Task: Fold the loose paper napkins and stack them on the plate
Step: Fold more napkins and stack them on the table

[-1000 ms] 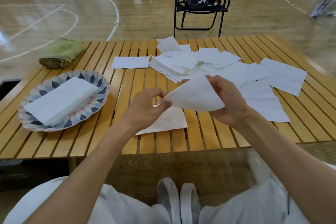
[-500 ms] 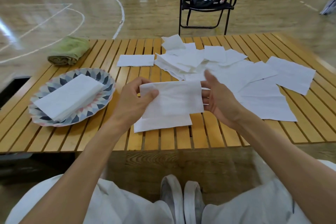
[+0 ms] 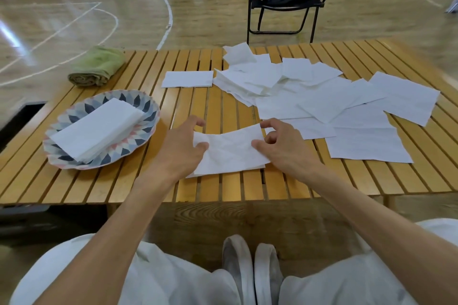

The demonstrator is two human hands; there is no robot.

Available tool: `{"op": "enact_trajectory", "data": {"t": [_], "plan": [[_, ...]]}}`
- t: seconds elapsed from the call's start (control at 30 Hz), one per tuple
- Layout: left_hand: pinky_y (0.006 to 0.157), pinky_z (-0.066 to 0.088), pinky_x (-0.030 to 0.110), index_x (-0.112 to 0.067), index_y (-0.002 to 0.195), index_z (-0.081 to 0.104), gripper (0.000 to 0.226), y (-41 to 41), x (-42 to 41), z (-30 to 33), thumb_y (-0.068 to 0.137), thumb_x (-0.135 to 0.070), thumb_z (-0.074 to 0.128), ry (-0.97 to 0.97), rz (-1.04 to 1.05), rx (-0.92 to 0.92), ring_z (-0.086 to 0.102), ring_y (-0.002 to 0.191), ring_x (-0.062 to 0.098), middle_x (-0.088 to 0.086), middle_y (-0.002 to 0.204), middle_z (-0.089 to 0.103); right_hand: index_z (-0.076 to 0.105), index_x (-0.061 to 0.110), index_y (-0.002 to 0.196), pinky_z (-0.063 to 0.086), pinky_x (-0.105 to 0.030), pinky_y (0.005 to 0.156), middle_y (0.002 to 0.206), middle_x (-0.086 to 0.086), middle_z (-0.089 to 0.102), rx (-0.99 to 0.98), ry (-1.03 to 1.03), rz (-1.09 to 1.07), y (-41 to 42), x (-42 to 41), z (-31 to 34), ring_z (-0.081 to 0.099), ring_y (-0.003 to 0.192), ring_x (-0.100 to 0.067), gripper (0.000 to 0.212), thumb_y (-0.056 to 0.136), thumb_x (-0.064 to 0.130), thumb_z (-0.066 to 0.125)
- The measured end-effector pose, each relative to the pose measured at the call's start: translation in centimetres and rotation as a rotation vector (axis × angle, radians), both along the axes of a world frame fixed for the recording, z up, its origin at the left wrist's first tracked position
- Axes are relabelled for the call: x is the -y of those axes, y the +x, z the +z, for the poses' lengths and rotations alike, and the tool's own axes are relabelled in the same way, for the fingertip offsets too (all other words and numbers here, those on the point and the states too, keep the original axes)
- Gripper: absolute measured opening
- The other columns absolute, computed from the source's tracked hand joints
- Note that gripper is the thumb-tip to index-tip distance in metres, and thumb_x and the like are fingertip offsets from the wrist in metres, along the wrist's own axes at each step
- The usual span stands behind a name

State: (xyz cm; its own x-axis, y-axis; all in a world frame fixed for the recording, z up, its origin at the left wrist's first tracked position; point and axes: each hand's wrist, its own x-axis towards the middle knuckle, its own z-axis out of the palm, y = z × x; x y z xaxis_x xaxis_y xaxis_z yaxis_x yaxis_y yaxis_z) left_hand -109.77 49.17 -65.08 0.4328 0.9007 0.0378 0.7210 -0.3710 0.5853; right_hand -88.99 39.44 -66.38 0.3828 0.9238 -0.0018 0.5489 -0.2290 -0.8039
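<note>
two hands work on one folded napkin [image 3: 230, 153] near the front edge of the slatted wooden table [image 3: 138, 188]. the left hand [image 3: 182, 150] pinches its left end and the right hand [image 3: 281, 147] pinches its right end. at the left, one patterned plate [image 3: 62, 156] carries one stack of folded napkins [image 3: 96, 131]. further back lie many loose napkins [image 3: 309, 96], one green towel [image 3: 98, 67], then a gym floor with one black chair [image 3: 285, 5].

White napkins [image 3: 307, 86] everywhere on the honey-yellow slatted worktop [image 3: 247, 188]. The plate [image 3: 146, 109] shows navy, grey and pink petal shapes on white. An olive-green towel [image 3: 98, 67] sits rolled, and there's a black chair [image 3: 285, 5] behind.
</note>
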Motion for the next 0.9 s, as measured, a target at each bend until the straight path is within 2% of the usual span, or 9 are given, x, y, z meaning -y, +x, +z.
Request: {"op": "enact_trajectory", "data": {"t": [0.13, 0.2, 0.33, 0.47, 0.57, 0.67, 0.77, 0.83, 0.9], "plan": [[0.055, 0.037, 0.012, -0.034, 0.133, 0.041, 0.043, 0.0, 0.0, -0.1, 0.096, -0.023, 0.061, 0.006, -0.002, -0.04, 0.053, 0.076, 0.004, -0.001, 0.111, 0.054, 0.053, 0.024, 0.132, 0.039, -0.011, 0.052, 0.065, 0.005, 0.055, 0.033, -0.001, 0.015, 0.0, -0.2, -0.6, 0.049, 0.05, 0.0, 0.042, 0.094, 0.03, 0.067], [0.061, 0.039, 0.015, -0.033, 0.134, 0.041, 0.044, 0.0, 0.0, -0.2, 0.096, -0.023, 0.062, 0.012, -0.005, -0.051, 0.054, 0.086, 0.007, 0.002, 0.118, 0.054, 0.051, 0.026, 0.134, 0.037, -0.013, 0.056, 0.066, 0.007, 0.056, 0.041, 0.001, 0.026, 0.0, -0.2, -0.9, 0.05, 0.052, 0.0, 0.044, 0.093, 0.031, 0.068], [0.087, 0.045, 0.027, -0.03, 0.137, 0.041, 0.047, 0.1, 0.1, -0.2, 0.096, -0.019, 0.062, 0.05, 0.001, -0.092, 0.054, 0.116, 0.021, 0.004, 0.128, 0.055, 0.049, 0.026, 0.137, 0.04, -0.019, 0.063, 0.071, 0.006, 0.057, 0.036, -0.004, 0.038, -0.3, -0.2, -1.3, 0.053, 0.063, -0.005, 0.048, 0.093, 0.032, 0.068], [0.09, 0.044, 0.03, -0.029, 0.137, 0.04, 0.048, 0.2, 0.4, -0.7, 0.095, -0.023, 0.062, 0.094, 0.012, -0.182, 0.052, 0.121, 0.021, 0.002, 0.132, 0.052, 0.048, 0.025, 0.138, 0.042, -0.019, 0.065, 0.078, 0.007, 0.058, 0.135, -0.01, 0.052, -0.6, -0.2, -1.2, 0.057, 0.07, -0.006, 0.049, 0.093, 0.032, 0.068], [0.094, 0.042, 0.031, -0.028, 0.137, 0.043, 0.047, 0.2, 0.4, -0.9, 0.094, -0.029, 0.062, 0.231, 0.002, -0.289, 0.048, 0.122, 0.019, 0.002, 0.136, 0.044, 0.049, 0.024, 0.138, 0.051, -0.026, 0.084, 0.101, 0.01, 0.054, 0.246, 0.012, 0.066, -0.8, 0.1, -1.3, 0.055, 0.088, -0.006, 0.049, 0.093, 0.035, 0.066], [0.11, 0.031, 0.038, -0.029, 0.133, 0.05, 0.043, 0.2, 0.4, -0.7, 0.093, -0.033, 0.063, 0.3, -0.134, -0.264, 0.037, 0.134, 0.018, -0.002, 0.144, 0.039, 0.053, 0.025, 0.133, 0.037, -0.029, 0.108, 0.136, 0.008, 0.042, 0.33, 0.066, 0.146, -0.6, 0.2, -1.4, 0.042, 0.124, -0.011, 0.044, 0.092, 0.037, 0.064], [0.118, 0.022, 0.039, -0.032, 0.126, 0.054, 0.046, 0.6, 0.9, -0.4, 0.086, -0.052, 0.066, 0.188, -0.342, -0.223, 0.029, 0.141, 0.012, -0.009, 0.149, 0.039, 0.053, 0.029, 0.132, 0.022, -0.034, 0.117, 0.156, 0.009, 0.031, 0.349, 0.023, 0.296, -0.6, 0.2, -1.2, 0.026, 0.142, -0.011, 0.048, 0.089, 0.046, 0.066], [0.118, 0.022, 0.038, -0.033, 0.123, 0.052, 0.062, 0.9, 1.1, -0.4, 0.074, -0.066, 0.069, 0.114, -0.395, -0.255, 0.029, 0.14, 0.012, -0.01, 0.15, 0.038, 0.048, 0.031, 0.137, 0.021, -0.039, 0.119, 0.16, 0.008, 0.026, 0.369, -0.03, 0.365, -0.7, 0.2, -1.2, 0.022, 0.145, -0.013, 0.061, 0.084, 0.056, 0.067], [0.114, 0.025, 0.036, -0.033, 0.124, 0.047, 0.071, 1.1, 1.1, -0.6, 0.069, -0.068, 0.073, 0.073, -0.395, -0.316, 0.033, 0.136, 0.013, -0.01, 0.148, 0.038, 0.042, 0.031, 0.143, 0.02, -0.041, 0.12, 0.161, 0.007, 0.024, 0.429, -0.077, 0.409, -0.7, 0.2, -1.5, 0.022, 0.146, -0.015, 0.074, 0.081, 0.063, 0.067]]}}
